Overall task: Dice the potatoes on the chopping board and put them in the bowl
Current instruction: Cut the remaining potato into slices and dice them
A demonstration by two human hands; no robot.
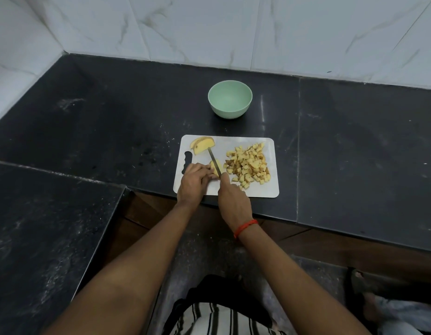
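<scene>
- chopping board (258, 189): white, flat on the dark stone counter (113, 117), near edge of the board close to the counter's near edge; handle cutout on its left side.
- left hand (194, 181): on the near-left part of the board, fingers curled over a potato piece (215, 165), pinning it to the board.
- right hand (232, 199): clamped round the knife (213, 158) handle, which is mostly hidden in the fist; a red thread (246, 228) sits on that wrist.
- knife: blade runs far-left from the right hand, lying across the held potato piece, tip reaching towards the far-left slices.
- potato slices (202, 145): a few half-round slices stacked at the board's far-left corner, skin on.
- diced potato (249, 166): loose pile of cubes on the right half of the board, just right of the blade.
- bowl (230, 112): pale green, upright on the counter, beyond the board's far edge, apart from it.
- tiled wall (209, 27): white marble-look tiles behind the counter.
</scene>
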